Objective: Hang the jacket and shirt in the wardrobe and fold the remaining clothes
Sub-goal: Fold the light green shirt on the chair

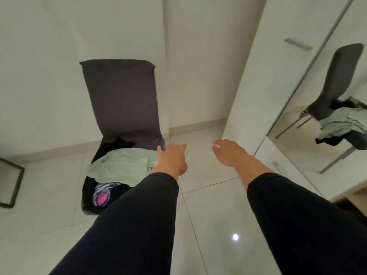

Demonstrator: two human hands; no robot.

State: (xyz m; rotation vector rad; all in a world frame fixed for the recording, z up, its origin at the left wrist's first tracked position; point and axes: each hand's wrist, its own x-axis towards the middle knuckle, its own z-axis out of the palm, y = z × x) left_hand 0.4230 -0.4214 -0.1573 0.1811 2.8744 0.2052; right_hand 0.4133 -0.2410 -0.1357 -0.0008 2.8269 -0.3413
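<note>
**Both hands out and empty; the clothes pile lies to the left, nearest the left hand**

Left hand [172, 160]: fingers spread and fairly straight, holding nothing. It hovers just beside the right edge of the pale green garment [121, 164], perhaps brushing it; contact cannot be confirmed from here.

Right hand [228, 153]: also loose and empty, fingers extended forward over bare floor, well apart from the clothes.

The pile sits on the seat of a dark grey chair [119, 96], to the left of both hands. The green piece lies on top, spread mostly side to side across the seat. Beneath it, dark clothing [117, 142] shows at the back of the seat, and a dark garment with a pink and white print [103, 195] hangs toward the front edge. Which item is the jacket and which the shirt cannot be told yet.

Judgement: the left hand is plainly nearer and would take the first piece; the right must cross leftward to help.

Surface: glossy pale floor tiles [208, 225], a ceiling light reflected in them. The chair stands against a white wall.

Room: white wardrobe [264, 56] at right, door with a metal handle [297, 44], a mirror panel [317, 126] reflecting chair and pile. A dark-framed object [12, 183] stands at the far left.
</note>
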